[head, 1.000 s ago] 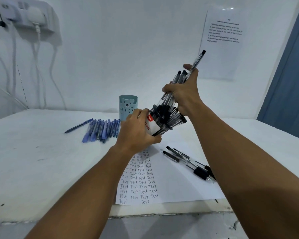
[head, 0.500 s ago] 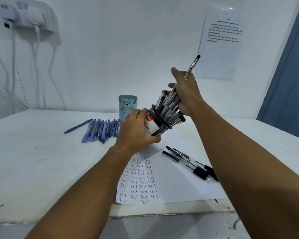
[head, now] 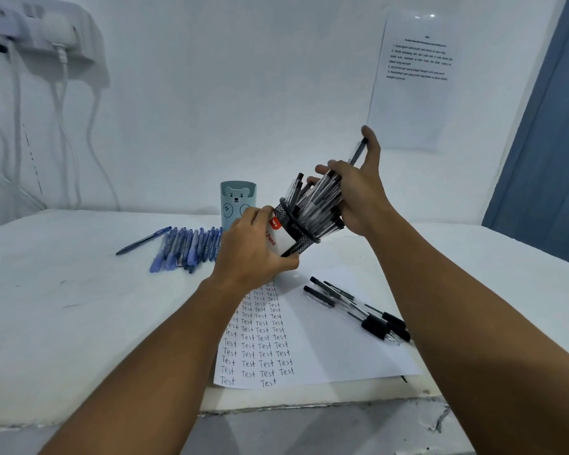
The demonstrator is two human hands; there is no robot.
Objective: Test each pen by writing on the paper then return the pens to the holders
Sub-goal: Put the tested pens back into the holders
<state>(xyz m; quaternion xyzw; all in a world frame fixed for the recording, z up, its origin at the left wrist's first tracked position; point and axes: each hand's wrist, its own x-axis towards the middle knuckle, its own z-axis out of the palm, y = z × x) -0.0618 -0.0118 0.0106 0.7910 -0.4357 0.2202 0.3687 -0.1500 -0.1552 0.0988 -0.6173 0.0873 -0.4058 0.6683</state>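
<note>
My left hand (head: 253, 247) grips the mesh holder (head: 296, 229), tilted right and held up off the table (head: 79, 307). My right hand (head: 355, 198) is spread flat against the black pens (head: 316, 205) poking out of it, fingers straight, one pen (head: 358, 151) under my thumb. The paper (head: 329, 349) reaches almost to the table's front edge, with loose black pens (head: 358, 310) on its right side. The blue pens (head: 188, 247) lie left of the bear cup (head: 238, 205), with bare tabletop further left.
</note>
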